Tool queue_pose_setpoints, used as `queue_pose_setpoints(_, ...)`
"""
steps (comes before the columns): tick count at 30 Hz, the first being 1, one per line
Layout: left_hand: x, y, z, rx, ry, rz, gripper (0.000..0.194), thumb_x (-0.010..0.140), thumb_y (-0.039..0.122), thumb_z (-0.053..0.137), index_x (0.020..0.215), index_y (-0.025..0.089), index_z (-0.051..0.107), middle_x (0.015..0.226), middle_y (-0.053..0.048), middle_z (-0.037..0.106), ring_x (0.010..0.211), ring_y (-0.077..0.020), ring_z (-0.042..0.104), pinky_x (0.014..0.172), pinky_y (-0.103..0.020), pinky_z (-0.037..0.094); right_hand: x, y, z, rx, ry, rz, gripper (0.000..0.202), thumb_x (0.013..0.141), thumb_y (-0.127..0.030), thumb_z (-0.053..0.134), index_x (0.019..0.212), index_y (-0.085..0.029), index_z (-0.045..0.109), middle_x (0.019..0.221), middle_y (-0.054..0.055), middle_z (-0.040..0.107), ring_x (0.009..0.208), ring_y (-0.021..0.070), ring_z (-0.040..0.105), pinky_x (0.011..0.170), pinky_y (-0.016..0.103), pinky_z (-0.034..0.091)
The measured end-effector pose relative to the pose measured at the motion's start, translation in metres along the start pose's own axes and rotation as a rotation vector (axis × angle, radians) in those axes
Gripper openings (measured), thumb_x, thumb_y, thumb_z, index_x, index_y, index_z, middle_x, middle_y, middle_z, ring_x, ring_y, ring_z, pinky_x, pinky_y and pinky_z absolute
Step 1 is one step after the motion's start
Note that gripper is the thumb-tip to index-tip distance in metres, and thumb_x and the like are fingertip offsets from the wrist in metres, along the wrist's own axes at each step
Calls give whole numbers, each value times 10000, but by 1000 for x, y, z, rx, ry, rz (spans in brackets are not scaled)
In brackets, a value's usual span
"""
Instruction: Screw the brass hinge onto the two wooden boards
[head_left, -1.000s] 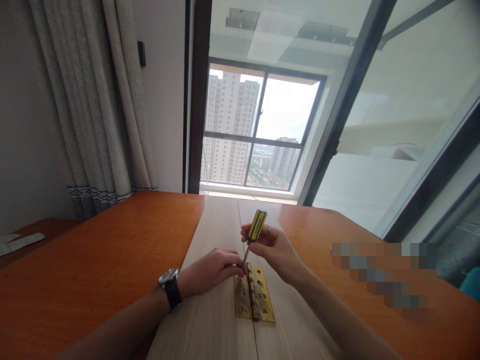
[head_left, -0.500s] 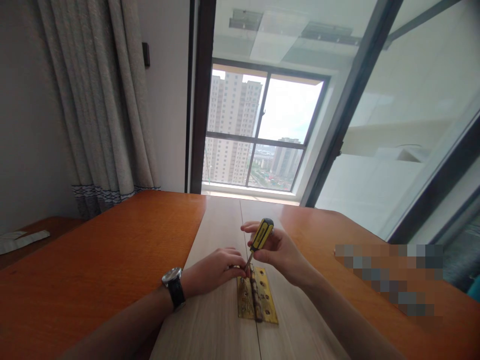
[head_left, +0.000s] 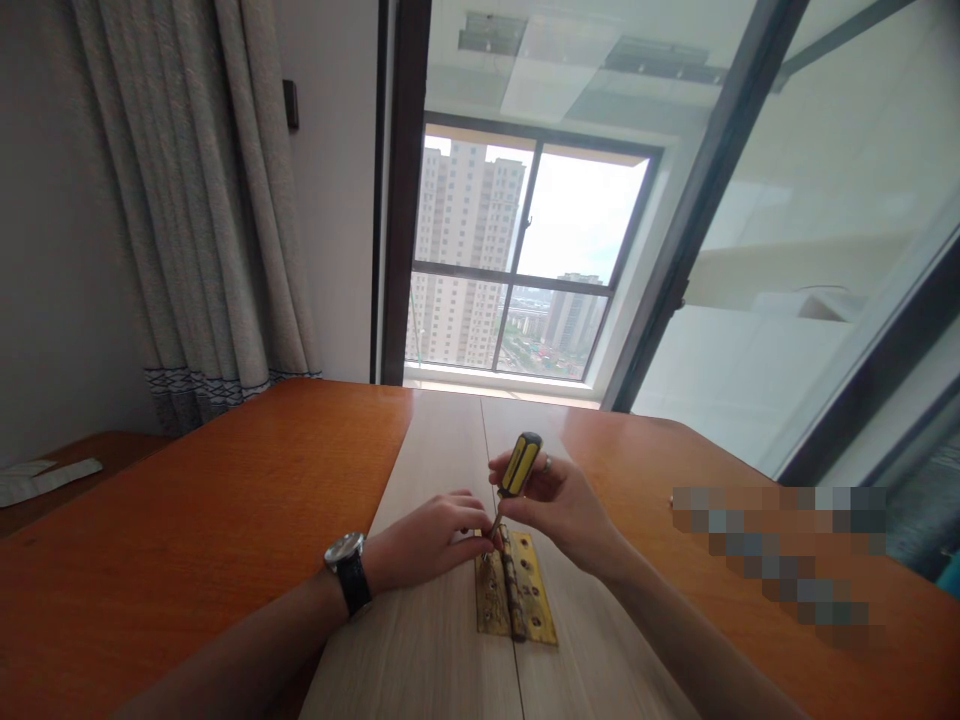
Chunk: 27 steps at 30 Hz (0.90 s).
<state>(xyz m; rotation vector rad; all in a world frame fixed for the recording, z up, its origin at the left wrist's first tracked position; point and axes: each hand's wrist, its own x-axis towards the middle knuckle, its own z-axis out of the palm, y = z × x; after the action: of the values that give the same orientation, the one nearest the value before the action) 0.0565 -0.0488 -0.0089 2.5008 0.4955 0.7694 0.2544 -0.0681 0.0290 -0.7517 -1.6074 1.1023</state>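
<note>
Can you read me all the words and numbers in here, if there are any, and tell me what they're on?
No words or numbers can be read.
Yellow-and-black screwdriver handle: any print is too blurred.
Round silver wristwatch with a black strap: its dial is too small.
Brass-coloured metal hinge: dark marks, none readable as letters.

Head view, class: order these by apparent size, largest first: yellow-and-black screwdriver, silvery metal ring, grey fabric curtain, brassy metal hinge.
1. Curtain
2. Hinge
3. Screwdriver
4. Ring

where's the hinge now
In the head view, the hinge lies low, just right of centre, spanning two pale boards, its far end beside the left hand.
</note>
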Motion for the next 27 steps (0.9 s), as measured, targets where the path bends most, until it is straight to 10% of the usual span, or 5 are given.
queue_pose_setpoints(10,1,-1,1,-9,-11,2,248,1006,319,499,906,168,668,985,-75,681,1010,-202,605,930,-306,459,1,1,3,-141,76,-42,316,629,-323,874,900,-212,757,775,9,665,709,165,559,680,314,471)
queue_pose_setpoints(20,1,0,-1,-23,-14,-15,278,1011,310,477,876,162,670,904,-60,663,917,-189,613,900,-303,463,-2,-4,-6,-149,-164,-123,289,861,-417,686,1056,-216,756,1136,102,723,1126,278,625,993,426,466)
queue_pose_setpoints(27,1,-3,2,-12,-8,-21,273,998,338,507,868,167,676,911,-61,679,924,-193,621,926,-315,458,1,3,-6,-100,-118,-76,229,749,-374,801,913,-215,777,1065,90,749,986,258,675,924,425,508)
